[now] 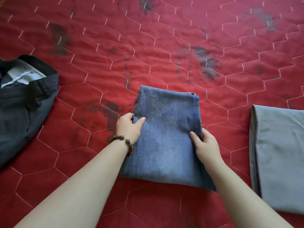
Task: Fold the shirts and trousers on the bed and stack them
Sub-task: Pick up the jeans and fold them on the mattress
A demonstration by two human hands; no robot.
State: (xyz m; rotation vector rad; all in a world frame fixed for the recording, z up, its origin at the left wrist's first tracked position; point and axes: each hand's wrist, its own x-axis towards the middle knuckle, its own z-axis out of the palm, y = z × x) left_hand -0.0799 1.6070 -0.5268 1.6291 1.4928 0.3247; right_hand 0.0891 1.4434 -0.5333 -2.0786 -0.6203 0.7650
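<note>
No legible text, label, brand, number or sign anywhere in view.

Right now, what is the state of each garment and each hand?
Jeans: folded into a rectangle, flat on the bed, gripped at both side edges.
Grey garment: folded, flat, lying apart to the right.
Dark garment: not folded, waistband open, lying to the left.
Left hand: grips the jeans' left edge.
Right hand: grips the jeans' right edge.
</note>
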